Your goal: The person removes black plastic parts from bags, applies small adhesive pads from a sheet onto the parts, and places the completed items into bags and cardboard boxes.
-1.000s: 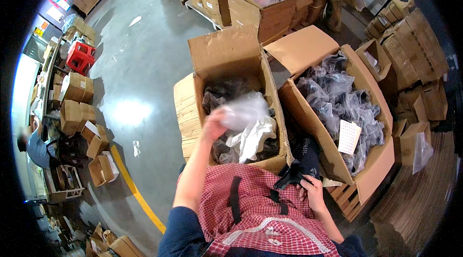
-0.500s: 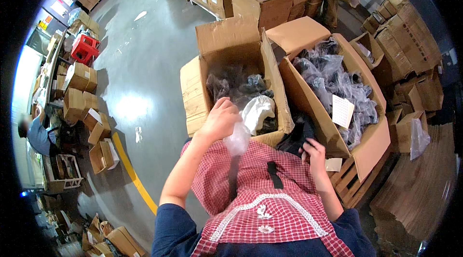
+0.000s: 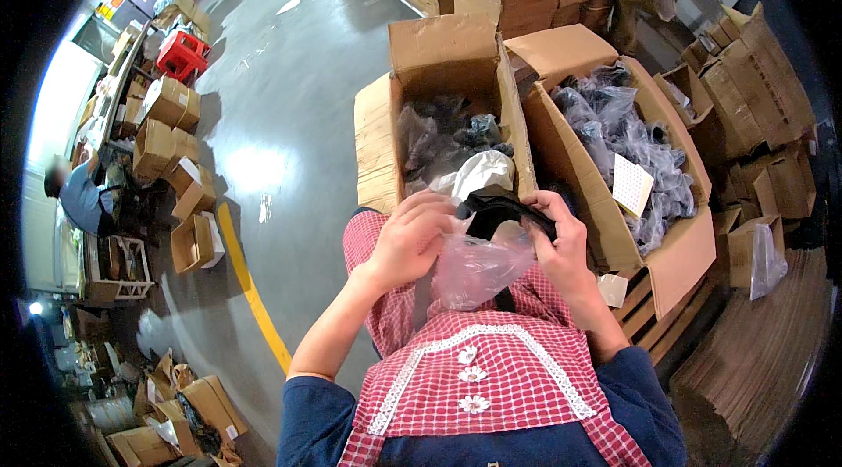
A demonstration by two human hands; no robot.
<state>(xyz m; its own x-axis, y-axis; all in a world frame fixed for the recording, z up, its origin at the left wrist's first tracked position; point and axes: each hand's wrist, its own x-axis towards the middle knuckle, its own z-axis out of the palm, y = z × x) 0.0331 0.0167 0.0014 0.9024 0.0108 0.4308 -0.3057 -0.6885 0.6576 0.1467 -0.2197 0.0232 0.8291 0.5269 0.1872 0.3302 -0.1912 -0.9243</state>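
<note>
Left hand (image 3: 410,239): fingers are pinching a clear bag (image 3: 481,274). Right hand (image 3: 563,243): fingers are pinching a black item (image 3: 485,204). Item is sitting at the bag's mouth, above the apron (image 3: 517,388), near the box (image 3: 443,48) holding white cloth (image 3: 485,172).

Black item (image 3: 491,205) at mouth of crumpled clear bag (image 3: 478,276).

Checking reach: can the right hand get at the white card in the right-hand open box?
Probably not without letting go: the right hand seems to grip the black item, and the box's left wall stands between, though the white card lies uncovered on bagged items.
</note>
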